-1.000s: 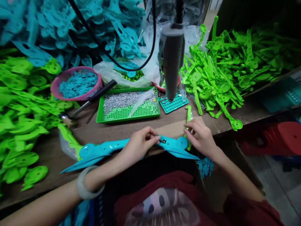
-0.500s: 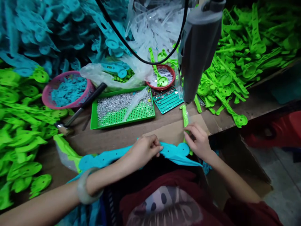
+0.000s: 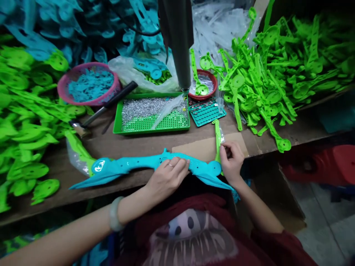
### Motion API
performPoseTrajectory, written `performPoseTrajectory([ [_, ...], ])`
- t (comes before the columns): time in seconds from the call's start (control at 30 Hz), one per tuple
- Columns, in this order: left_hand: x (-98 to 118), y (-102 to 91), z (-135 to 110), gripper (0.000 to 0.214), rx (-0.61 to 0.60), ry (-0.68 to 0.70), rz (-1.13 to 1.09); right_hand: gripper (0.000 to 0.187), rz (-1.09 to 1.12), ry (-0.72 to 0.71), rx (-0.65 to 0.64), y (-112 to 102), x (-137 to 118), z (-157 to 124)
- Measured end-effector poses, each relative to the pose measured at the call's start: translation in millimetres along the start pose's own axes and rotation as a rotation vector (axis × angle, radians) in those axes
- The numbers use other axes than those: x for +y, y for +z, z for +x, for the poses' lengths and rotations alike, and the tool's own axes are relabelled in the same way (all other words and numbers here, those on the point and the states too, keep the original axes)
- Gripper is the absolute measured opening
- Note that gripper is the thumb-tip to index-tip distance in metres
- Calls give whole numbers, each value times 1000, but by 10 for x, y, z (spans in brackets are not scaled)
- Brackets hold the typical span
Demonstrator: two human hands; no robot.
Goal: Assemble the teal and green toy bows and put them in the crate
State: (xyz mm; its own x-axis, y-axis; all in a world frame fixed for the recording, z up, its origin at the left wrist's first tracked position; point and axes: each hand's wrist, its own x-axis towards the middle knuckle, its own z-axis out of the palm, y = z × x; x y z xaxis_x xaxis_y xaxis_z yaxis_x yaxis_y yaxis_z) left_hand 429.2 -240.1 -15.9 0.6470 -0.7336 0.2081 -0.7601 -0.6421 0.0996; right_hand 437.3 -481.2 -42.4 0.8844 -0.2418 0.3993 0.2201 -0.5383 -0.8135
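A long blue plastic part (image 3: 138, 162), shaped like a toy bow with drilled holes, lies along the front of the table. My left hand (image 3: 172, 171), ringed and with a pale bangle at the wrist, rests closed over its middle. Green arms with clear film angle up from both ends: the left green arm (image 3: 79, 149) and the right green arm (image 3: 217, 138). My right hand (image 3: 231, 159) pinches the right green arm just above the blue disc. Above the screw tray hangs a dark electric screwdriver (image 3: 179, 48), its tip pointing down and apart from both hands.
A green tray (image 3: 155, 129) of small metal screws sits behind the blue part, beside a teal tray (image 3: 208, 116). A hammer (image 3: 108, 103) leans near a pink basket (image 3: 88, 99). A red basket (image 3: 202, 96) stands behind. Green parts (image 3: 249, 85) pile up right, others left.
My view has shifted, and the screwdriver now hangs further left in it. My left fingers lie flatter over the blue part, whose left end shows more fully. My right hand stays at the green arm.
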Motion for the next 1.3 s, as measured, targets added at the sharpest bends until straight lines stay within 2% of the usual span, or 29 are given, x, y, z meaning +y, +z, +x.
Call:
performPoseTrajectory([
  [0.1,37,-25,-113,28,64,-44,-17,10,1,45,89,-72,-6,-105],
  [0.17,166,-40,-262,32,138,-113,-80,14,-4,125,147,-209,4,-219],
  [0.2,264,-40,-339,31,162,-176,-186,18,3,195,135,-296,2,-292],
  [0.27,508,-22,-443,25,120,-367,-585,27,61,384,-12,-467,-36,-467],
  [0.37,885,27,-375,31,-137,-782,-1433,35,188,659,-293,-637,-188,-741],
  [0.43,1062,53,-205,42,-216,-1036,-1865,37,235,709,-413,-680,-302,-868],
  [0.5,1153,58,-37,47,-144,-1200,-2074,36,219,632,-519,-696,-370,-907],
  [0.57,1188,41,51,46,-61,-1301,-2136,32,183,564,-536,-706,-366,-851],
  [0.6,1196,27,58,45,-46,-1351,-2148,30,175,570,-487,-709,-339,-797],
  [0.67,1213,-9,19,43,-41,-1450,-2162,29,207,653,-344,-698,-256,-670],
  [0.73,1236,-44,-42,42,-41,-1545,-2166,31,291,746,-294,-648,-180,-564],
  [0.87,1285,-94,-94,40,-53,-1657,-2099,41,506,875,-476,-435,-160,-470],
  [1.0,1301,-122,-75,37,-19,-1680,-1950,40,727,944,-481,-296,-220,-433],
  [1.1,1282,-149,-57,40,-17,-1675,-1905,39,883,951,-441,-353,-231,-463],
  [1.23,1243,-177,-13,44,25,-1665,-1927,40,1051,944,-365,-483,-237,-668],
  [1.3,1235,-160,9,43,36,-1666,-1937,38,1080,912,-329,-480,-242,-763],
])
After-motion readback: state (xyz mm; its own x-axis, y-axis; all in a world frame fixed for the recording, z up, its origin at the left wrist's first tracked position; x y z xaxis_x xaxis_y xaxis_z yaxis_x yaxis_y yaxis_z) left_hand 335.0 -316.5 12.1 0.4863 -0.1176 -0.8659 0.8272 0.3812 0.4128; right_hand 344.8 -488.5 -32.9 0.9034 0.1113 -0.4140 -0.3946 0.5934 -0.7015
